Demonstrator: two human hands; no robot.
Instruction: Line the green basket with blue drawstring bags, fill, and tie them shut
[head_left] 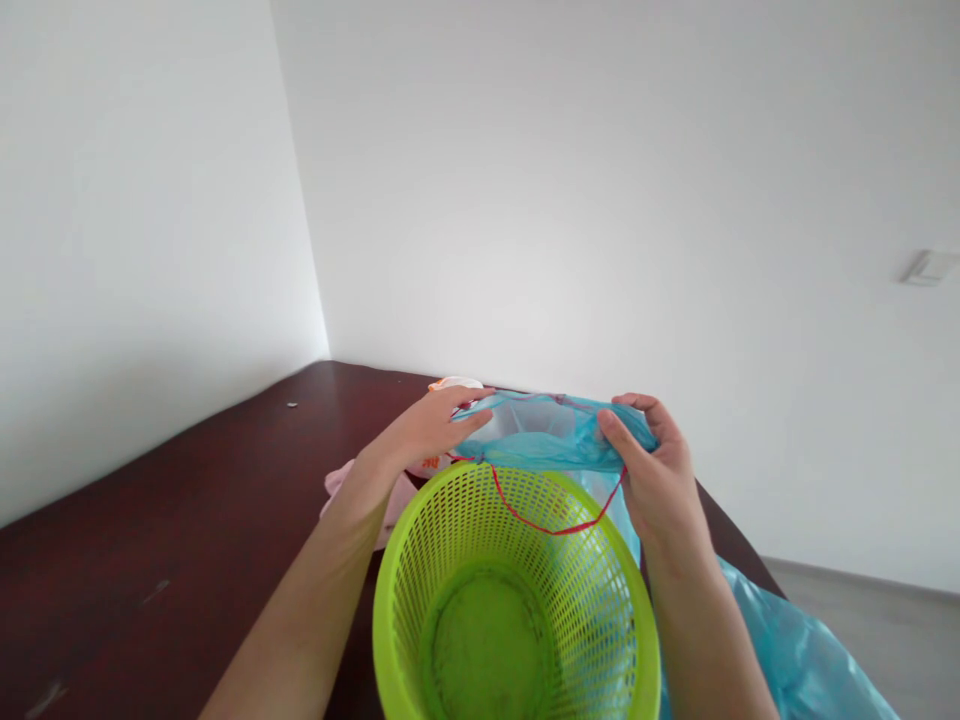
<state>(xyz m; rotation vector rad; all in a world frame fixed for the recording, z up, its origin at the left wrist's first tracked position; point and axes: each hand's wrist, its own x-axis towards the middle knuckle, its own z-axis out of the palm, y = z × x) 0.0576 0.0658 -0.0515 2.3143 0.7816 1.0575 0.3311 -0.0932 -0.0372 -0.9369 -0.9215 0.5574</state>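
Observation:
A thin blue plastic drawstring bag (536,452) is stretched sideways above the far rim of a green mesh basket (384,600). My left hand (431,425) holds the left end of the bag's mouth between thumb and fingers. At the other end, my right hand (656,450) has the bag gathered, its thumb pressed on the film. A red drawstring (555,531) hangs in a loop from the mouth, over the basket's inside. The basket is tilted so that its bare round bottom shows. Part of the left fingertips is hidden by the bag.
The basket stands on a dark red-brown table (225,540). A pink cloth (394,510) and a white item with orange print (454,382) lie behind my left arm. More blue plastic film (795,640) spreads at the right. White walls (525,180) rise behind.

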